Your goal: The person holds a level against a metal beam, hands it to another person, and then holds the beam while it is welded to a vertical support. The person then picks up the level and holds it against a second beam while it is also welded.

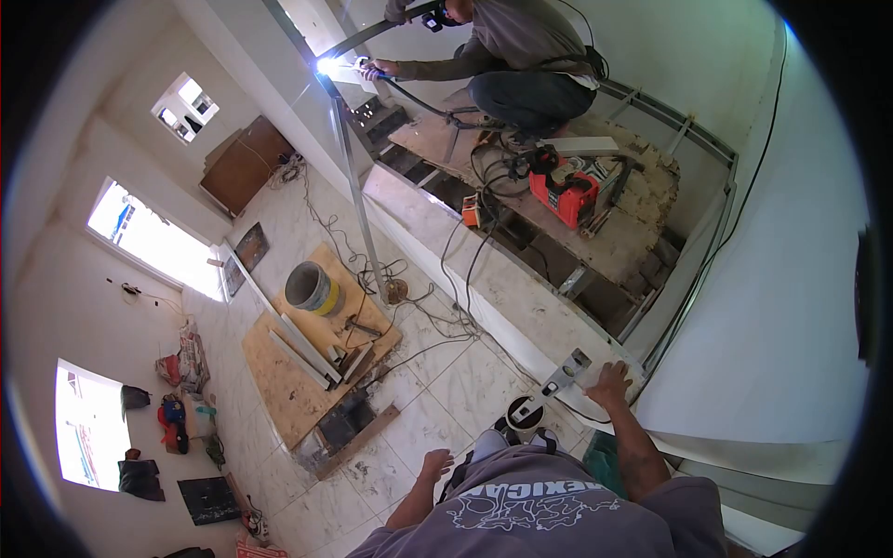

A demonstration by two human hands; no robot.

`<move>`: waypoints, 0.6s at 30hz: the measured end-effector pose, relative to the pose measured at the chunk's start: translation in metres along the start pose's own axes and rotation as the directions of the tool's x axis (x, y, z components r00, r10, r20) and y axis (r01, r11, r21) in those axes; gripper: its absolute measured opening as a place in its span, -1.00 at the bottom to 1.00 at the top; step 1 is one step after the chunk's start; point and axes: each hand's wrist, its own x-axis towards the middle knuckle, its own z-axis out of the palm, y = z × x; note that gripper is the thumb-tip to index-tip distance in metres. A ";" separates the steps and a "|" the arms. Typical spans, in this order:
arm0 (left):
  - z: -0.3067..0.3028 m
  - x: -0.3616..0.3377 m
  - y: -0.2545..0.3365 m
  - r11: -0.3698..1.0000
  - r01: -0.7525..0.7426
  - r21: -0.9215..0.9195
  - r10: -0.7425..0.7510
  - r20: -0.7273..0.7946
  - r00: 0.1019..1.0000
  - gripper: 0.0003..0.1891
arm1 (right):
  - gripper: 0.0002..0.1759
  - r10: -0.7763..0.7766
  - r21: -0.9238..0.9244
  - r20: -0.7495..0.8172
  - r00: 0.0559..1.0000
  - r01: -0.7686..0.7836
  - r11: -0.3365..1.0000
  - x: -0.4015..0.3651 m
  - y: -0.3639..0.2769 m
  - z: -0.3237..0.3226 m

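My right hand rests with its fingers spread on the edge of the white ledge, just right of a small metal level. Nothing is held in it. My left hand hangs low in front of the tiled floor, its fingers partly bent and apart, holding nothing that shows. Between the two hands, near my feet, stands a dark round container with the level's lower end over it.
A co-worker crouches on a wooden platform beside a bright welding arc. A red machine and cables lie there. A slanting metal post stands left of the ledge. A bucket sits on a board.
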 end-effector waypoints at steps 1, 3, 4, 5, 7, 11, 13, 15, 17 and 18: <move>0.000 -0.001 0.000 1.000 -0.006 0.004 0.006 -0.006 1.000 -0.61 | -0.03 -0.010 0.004 0.000 1.000 0.010 1.000 0.000 0.000 -0.001; 0.001 -0.002 0.000 1.000 -0.011 0.008 0.011 -0.010 1.000 -0.61 | -0.07 -0.029 0.008 -0.067 0.997 0.030 1.000 0.001 0.002 0.005; 0.001 -0.002 0.000 1.000 -0.011 0.008 0.011 -0.008 1.000 -0.61 | -0.07 -0.027 0.011 -0.053 0.998 0.028 1.000 0.001 0.001 0.003; 0.000 -0.001 0.000 1.000 -0.011 0.009 0.011 -0.005 1.000 -0.61 | -0.07 -0.026 0.014 -0.038 0.999 0.026 1.000 0.001 0.001 0.002; 0.000 0.000 0.000 1.000 0.010 -0.007 -0.010 -0.004 1.000 -0.61 | 0.04 0.001 -0.007 0.019 1.000 -0.001 1.000 0.002 0.001 0.001; -0.001 0.000 0.000 1.000 0.011 0.004 -0.011 0.011 1.000 -0.62 | 0.14 0.037 -0.048 0.051 0.998 -0.034 0.998 0.006 0.001 0.007; -0.001 0.000 0.000 1.000 0.011 -0.006 -0.011 0.024 1.000 -0.61 | 0.13 0.035 -0.052 0.038 0.999 -0.033 0.998 0.005 0.000 0.007; -0.001 -0.001 0.000 1.000 0.011 -0.008 -0.010 0.027 1.000 -0.61 | 0.12 0.035 -0.047 0.029 0.999 -0.034 0.998 0.004 -0.001 0.006; 0.000 0.000 0.000 1.000 0.010 -0.003 -0.010 0.020 1.000 -0.61 | 0.10 0.034 -0.042 0.022 0.999 -0.033 0.999 0.004 -0.001 0.006; 0.000 -0.001 0.000 1.000 0.003 -0.010 -0.002 0.023 1.000 -0.61 | 0.09 0.033 -0.039 0.019 0.999 -0.032 0.999 0.004 0.000 0.006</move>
